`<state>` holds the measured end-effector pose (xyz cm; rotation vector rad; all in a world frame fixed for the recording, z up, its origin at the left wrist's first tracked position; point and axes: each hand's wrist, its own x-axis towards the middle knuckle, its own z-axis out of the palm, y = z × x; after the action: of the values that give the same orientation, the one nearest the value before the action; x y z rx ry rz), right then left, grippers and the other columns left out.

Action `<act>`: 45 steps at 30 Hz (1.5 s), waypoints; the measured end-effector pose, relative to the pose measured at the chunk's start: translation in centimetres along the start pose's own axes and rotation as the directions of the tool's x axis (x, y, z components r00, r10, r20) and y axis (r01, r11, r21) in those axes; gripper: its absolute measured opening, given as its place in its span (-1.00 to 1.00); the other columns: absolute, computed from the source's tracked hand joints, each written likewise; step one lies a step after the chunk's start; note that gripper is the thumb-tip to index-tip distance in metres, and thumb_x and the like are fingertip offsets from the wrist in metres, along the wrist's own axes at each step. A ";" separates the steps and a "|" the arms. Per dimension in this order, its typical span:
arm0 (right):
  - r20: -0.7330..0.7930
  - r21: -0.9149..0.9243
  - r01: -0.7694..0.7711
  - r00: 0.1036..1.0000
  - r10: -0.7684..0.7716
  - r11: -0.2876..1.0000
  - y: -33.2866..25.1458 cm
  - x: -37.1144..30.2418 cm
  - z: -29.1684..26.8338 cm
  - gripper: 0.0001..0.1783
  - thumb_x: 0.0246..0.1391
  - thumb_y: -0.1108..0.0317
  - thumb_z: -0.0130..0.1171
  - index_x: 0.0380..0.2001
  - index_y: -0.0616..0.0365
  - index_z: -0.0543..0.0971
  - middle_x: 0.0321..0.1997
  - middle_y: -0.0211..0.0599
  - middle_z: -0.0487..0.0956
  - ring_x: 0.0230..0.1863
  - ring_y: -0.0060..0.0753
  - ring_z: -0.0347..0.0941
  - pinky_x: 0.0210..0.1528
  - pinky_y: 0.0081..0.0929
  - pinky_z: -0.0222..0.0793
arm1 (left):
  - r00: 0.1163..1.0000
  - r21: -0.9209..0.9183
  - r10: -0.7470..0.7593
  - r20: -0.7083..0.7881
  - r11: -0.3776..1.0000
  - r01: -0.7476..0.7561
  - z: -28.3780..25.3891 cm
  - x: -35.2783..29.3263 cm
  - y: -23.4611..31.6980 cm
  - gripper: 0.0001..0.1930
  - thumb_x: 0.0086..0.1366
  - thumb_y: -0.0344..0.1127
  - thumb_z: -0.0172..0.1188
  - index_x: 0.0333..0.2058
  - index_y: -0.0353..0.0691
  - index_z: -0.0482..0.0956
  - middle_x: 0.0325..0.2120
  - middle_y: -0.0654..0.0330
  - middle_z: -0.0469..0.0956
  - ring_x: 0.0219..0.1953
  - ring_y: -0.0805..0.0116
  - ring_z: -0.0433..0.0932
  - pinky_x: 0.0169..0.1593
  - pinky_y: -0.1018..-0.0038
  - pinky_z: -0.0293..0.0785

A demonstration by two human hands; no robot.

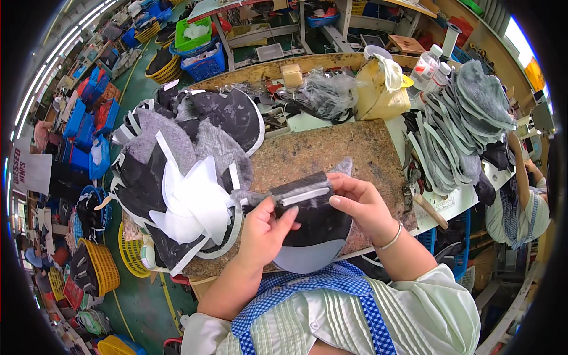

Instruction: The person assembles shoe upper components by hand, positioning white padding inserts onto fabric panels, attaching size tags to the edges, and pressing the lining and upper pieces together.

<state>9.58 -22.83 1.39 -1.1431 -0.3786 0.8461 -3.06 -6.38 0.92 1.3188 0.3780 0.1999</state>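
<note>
Both my hands hold one black fabric piece point(316, 225) above the work board, its near end curved and smooth grey. A folded upper edge carries a white strip point(303, 196), with grey fur showing along it. My left hand point(267, 228) pinches the left end of that fold between thumb and fingers. At the other end, the thumb and fingers of my right hand point(362, 204) close on the fabric. A grey furry tip point(343, 167) sticks out beyond the right hand. Left of my hands lies a pile of black and grey fur pieces point(163, 139), topped by white curved pieces point(198, 198).
The worn brown board point(355, 142) covers the table's middle. To its right lean stacked grey fur pieces point(444, 142) and a wooden-handled tool point(431, 211). Clear plastic point(325, 94), a yellowish bag point(378, 89) and bottles point(426, 65) stand behind. Another person point(518, 207) is at far right.
</note>
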 end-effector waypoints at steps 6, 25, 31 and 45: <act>-0.073 -0.026 0.207 0.975 -0.209 0.978 1.3 -1.8 1.3 -0.86 0.06 0.59 0.18 -0.26 0.31 0.57 -0.18 -0.46 0.44 -0.18 -0.64 0.37 -0.13 -0.68 0.28 | 0.992 -0.178 0.125 -0.023 0.976 -0.127 0.6 -1.9 0.8 -0.78 0.31 -0.46 0.04 -0.09 -0.35 0.50 -0.25 0.15 0.59 -0.27 0.45 0.58 -0.31 0.51 0.59; 0.044 -0.121 0.104 0.994 -0.099 0.987 -0.3 -2.1 2.4 -0.86 -0.02 0.57 0.21 -0.32 0.26 0.56 -0.15 -0.29 0.50 -0.23 -0.54 0.44 -0.17 -0.58 0.38 | 0.959 -0.470 0.125 0.254 0.883 0.009 -2.3 -1.3 -1.2 -0.62 -0.05 -0.67 0.24 -0.18 -0.31 0.52 -0.27 0.03 0.54 -0.27 0.35 0.55 -0.18 0.46 0.48; 0.071 -0.425 0.215 0.976 -0.204 0.879 1.1 -1.2 2.1 -0.79 -0.13 0.46 0.40 -0.38 0.24 0.60 -0.35 -0.42 0.54 -0.36 -0.64 0.43 -0.34 -0.66 0.34 | 0.727 0.293 0.518 0.451 0.683 -0.669 -3.3 -0.2 -1.2 -0.51 -0.02 -0.74 -0.18 -0.07 -0.33 0.42 -0.07 -0.07 0.47 0.00 0.15 0.50 0.07 0.38 0.43; 0.132 -0.557 0.350 0.933 -0.336 0.753 -0.3 -1.2 2.2 -0.79 -0.23 0.52 0.41 -0.47 0.19 0.56 -0.42 -0.44 0.52 -0.41 -0.60 0.41 -0.38 -0.64 0.31 | 0.980 -0.009 0.200 -0.015 0.980 -0.200 -1.1 -2.0 1.1 -0.86 0.16 -0.58 0.22 -0.43 -0.33 0.40 -0.04 -0.06 0.45 -0.01 0.25 0.49 0.00 0.47 0.43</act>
<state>7.51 -22.35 2.75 -1.5590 -0.8819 0.4161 -5.27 -5.83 2.05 1.3457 0.2551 0.3791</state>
